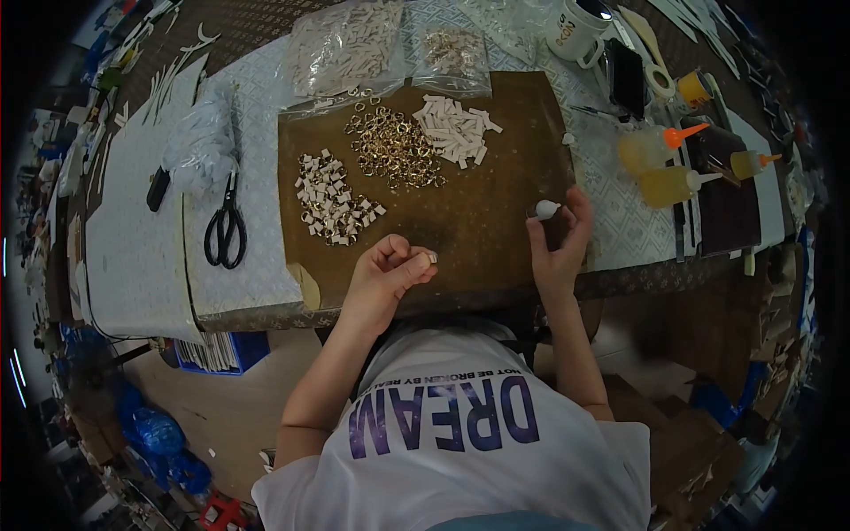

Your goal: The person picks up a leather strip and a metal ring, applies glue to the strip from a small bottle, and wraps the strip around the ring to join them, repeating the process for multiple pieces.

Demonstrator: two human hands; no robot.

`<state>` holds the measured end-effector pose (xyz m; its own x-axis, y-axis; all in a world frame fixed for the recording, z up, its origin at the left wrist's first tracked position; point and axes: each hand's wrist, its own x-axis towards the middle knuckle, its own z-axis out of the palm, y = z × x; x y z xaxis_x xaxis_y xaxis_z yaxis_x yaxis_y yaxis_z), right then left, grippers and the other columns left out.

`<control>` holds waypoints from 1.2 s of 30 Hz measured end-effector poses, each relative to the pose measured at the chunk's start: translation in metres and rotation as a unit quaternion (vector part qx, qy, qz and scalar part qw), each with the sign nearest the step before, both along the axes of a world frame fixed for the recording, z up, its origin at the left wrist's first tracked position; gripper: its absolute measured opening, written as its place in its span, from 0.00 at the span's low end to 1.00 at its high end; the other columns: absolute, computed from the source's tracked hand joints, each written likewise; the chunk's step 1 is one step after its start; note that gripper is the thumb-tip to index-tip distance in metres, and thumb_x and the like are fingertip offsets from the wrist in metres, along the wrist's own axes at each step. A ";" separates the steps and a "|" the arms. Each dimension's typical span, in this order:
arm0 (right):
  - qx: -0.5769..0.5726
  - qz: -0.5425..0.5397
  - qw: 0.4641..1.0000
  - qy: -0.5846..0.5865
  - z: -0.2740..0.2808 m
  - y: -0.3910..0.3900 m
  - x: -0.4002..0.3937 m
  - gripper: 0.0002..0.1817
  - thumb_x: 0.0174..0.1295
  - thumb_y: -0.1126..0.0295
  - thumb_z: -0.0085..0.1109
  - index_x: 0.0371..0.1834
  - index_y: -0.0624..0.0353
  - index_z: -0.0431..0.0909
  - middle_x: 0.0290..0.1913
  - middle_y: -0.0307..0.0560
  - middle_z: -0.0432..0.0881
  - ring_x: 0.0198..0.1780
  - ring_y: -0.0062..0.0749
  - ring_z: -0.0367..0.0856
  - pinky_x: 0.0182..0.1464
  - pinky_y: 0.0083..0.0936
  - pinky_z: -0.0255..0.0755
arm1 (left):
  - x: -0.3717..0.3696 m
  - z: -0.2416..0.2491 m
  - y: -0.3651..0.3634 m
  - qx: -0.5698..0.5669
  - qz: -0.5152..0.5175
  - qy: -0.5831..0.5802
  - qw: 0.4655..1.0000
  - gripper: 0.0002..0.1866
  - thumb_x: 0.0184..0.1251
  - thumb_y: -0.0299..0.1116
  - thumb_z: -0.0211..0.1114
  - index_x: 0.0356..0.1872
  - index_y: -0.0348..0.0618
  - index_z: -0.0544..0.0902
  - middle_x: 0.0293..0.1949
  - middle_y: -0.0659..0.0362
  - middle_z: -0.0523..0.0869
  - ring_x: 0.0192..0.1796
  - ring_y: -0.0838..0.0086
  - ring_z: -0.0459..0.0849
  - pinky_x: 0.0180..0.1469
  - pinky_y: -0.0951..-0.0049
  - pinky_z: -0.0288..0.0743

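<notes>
My left hand [390,276] is closed in a pinch over the brown mat [478,252]. A small pale piece [432,257] shows at its thumb and fingertips, too small to make out fully. Farther right, my right hand [563,248] curves its thumb and fingers around a small white, bulb-shaped item with a narrow tip [545,210]. Short white strips [456,129] lie heaped at the back of the mat. Beside them is a pile of gold-coloured metal rings [390,146]. Rings fitted with white pieces [332,199] are gathered at the left.
Black-handled scissors [227,232] and a plastic bag [202,142] lie left. Bags of strips [345,49] and metal parts [453,55] sit behind the mat. At right are bottles of yellowish liquid [668,188], a phone [625,78] and a mug [575,31].
</notes>
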<state>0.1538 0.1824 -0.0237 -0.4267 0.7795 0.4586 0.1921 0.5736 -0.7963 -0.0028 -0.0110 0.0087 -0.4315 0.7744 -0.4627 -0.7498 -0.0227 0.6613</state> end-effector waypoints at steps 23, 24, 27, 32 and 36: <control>0.067 0.066 0.993 0.067 -0.008 -0.027 -0.003 0.11 0.54 0.88 0.54 0.37 0.61 0.75 0.48 0.51 0.70 0.42 0.33 0.76 0.43 0.23 0.73 | -0.001 0.000 0.001 -0.001 0.007 0.006 1.000 0.15 0.60 0.23 0.65 0.24 0.49 0.67 0.37 0.57 0.84 0.37 0.78 0.83 0.41 0.80 0.77; 0.063 0.066 0.993 0.068 -0.009 -0.027 -0.003 0.11 0.54 0.88 0.54 0.37 0.61 0.75 0.48 0.51 0.70 0.42 0.33 0.76 0.43 0.23 0.73 | -0.002 0.000 0.001 0.001 0.006 0.005 1.000 0.15 0.60 0.23 0.65 0.23 0.49 0.66 0.37 0.57 0.84 0.37 0.78 0.83 0.41 0.80 0.77; 0.056 0.068 0.994 0.069 -0.011 -0.026 -0.003 0.11 0.53 0.89 0.53 0.35 0.61 0.76 0.48 0.50 0.71 0.42 0.33 0.76 0.43 0.23 0.73 | -0.002 -0.001 0.001 0.000 0.003 0.004 1.000 0.15 0.60 0.23 0.65 0.23 0.49 0.66 0.38 0.57 0.84 0.37 0.78 0.83 0.41 0.80 0.77; 0.053 0.085 0.994 0.043 -0.008 -0.026 -0.002 0.11 0.52 0.90 0.52 0.33 0.61 0.77 0.46 0.50 0.72 0.40 0.32 0.76 0.41 0.22 0.72 | -0.002 -0.002 0.002 -0.007 0.005 0.004 1.000 0.16 0.60 0.23 0.66 0.22 0.49 0.66 0.38 0.56 0.84 0.37 0.77 0.83 0.41 0.80 0.77; 0.063 0.106 0.991 0.045 -0.005 -0.026 -0.004 0.11 0.53 0.89 0.52 0.33 0.61 0.77 0.43 0.49 0.74 0.37 0.32 0.76 0.37 0.21 0.71 | -0.003 -0.002 0.002 -0.015 0.007 0.007 1.000 0.16 0.59 0.23 0.66 0.21 0.49 0.66 0.38 0.56 0.83 0.36 0.78 0.82 0.40 0.80 0.77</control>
<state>0.1501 0.1567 -0.0289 -0.5287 0.6099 0.5904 -0.0120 0.6901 -0.7236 -0.0053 -0.0091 0.0066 -0.4491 0.7542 -0.4790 -0.7399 -0.0133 0.6726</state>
